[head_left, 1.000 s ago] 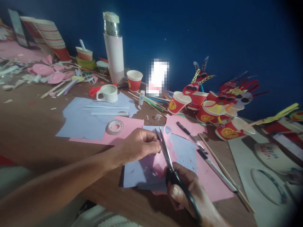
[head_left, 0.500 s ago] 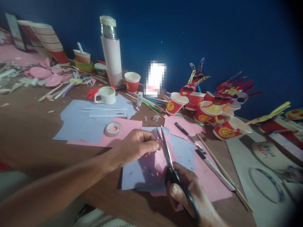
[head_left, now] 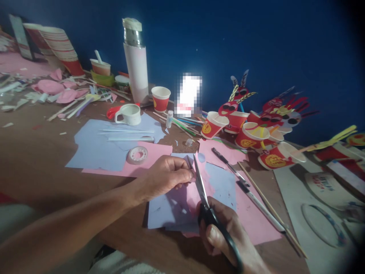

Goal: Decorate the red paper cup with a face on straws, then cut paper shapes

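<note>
My left hand (head_left: 171, 174) is closed in a pinch, thumb over fingers, on a small piece of pink paper (head_left: 194, 176) mostly hidden by the fingertips. Black-handled scissors (head_left: 203, 188) point away from me, gripped in my right hand (head_left: 225, 232) with the thumb and fingers through the handles. Their blades are parted and lie right at the pinched paper. Beneath both hands are blue sheets (head_left: 162, 217) and a pink sheet (head_left: 256, 224) on the brown table.
A roll of tape (head_left: 138, 155), a white mug (head_left: 129, 115) and a tall flask (head_left: 136, 72) stand on the left. Pens (head_left: 255, 199) and a thin stick (head_left: 268, 201) lie right. Decorated paper cups (head_left: 214, 125) line the back right. Paper scraps (head_left: 48, 86) litter the far left.
The view has shifted slightly. My hands keep nearly the same pose, and the scissor blades look a little differently angled around the small paper piece.
</note>
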`<state>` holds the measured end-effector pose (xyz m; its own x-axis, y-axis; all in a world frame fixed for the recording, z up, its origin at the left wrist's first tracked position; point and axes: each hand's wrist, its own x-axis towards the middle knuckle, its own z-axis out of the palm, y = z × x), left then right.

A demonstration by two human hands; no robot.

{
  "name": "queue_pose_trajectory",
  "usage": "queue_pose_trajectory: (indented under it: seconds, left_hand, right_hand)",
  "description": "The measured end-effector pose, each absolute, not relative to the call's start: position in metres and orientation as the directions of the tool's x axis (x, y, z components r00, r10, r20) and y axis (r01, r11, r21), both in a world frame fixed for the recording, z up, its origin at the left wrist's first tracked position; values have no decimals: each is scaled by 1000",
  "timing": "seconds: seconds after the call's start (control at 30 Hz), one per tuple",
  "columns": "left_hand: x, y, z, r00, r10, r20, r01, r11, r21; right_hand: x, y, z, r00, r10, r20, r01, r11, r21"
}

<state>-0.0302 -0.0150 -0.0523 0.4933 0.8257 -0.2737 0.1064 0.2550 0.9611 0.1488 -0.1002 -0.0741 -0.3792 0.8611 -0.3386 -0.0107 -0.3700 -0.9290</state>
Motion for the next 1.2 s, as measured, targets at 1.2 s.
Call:
queue_pose_trajectory:
  seconds: [1.2]
  left_hand:
    - [-31, -16, -53, 480, 829, -285, 180, 225, 958]
  right_hand:
    - [149, -99, -72, -331, 862, -383, 36, -395, -918]
